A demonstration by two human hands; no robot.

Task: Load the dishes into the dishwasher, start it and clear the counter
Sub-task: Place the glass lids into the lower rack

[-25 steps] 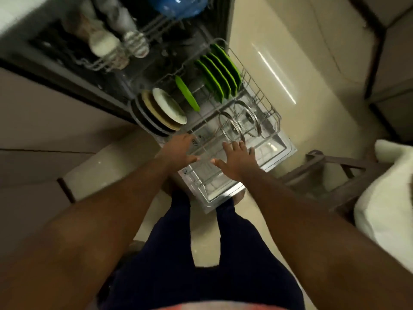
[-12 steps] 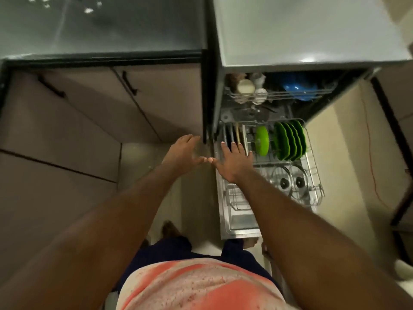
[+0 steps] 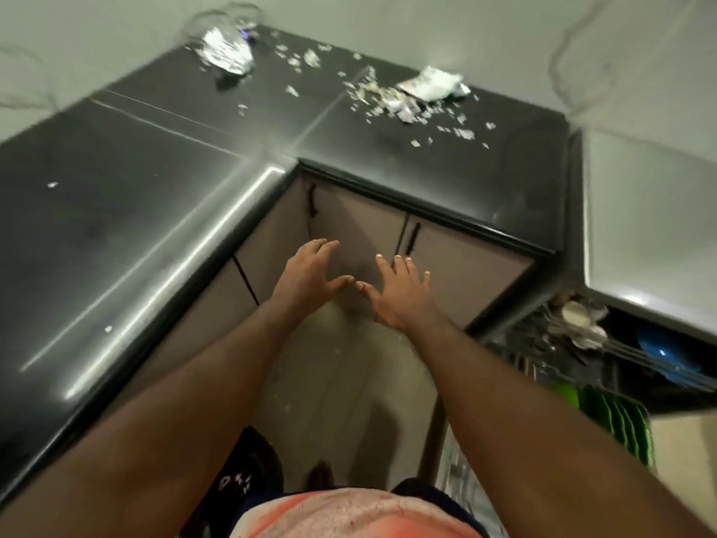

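Note:
My left hand [image 3: 308,275] and my right hand [image 3: 399,293] hover side by side in front of the corner cabinet doors, fingers spread, thumbs nearly touching, holding nothing. The open dishwasher [image 3: 605,366] sits at the right edge. Its lower rack holds green plates [image 3: 617,421]; its upper rack holds cups [image 3: 578,312] and a blue bowl [image 3: 659,351]. On the black L-shaped counter [image 3: 135,227] lie crumpled foil [image 3: 225,52], a white wrapper [image 3: 430,85] and several scattered scraps [image 3: 392,102].
Beige cabinet doors [image 3: 361,227] with dark handles stand under the counter corner. The dishwasher's grey top [image 3: 652,227] is at the right. A dark shoe [image 3: 248,471] lies on the beige floor by my feet.
My view has swung up and left from the dishwasher rack to the counter corner. Both hands have left the lower rack and now hang in the air before the cabinets.

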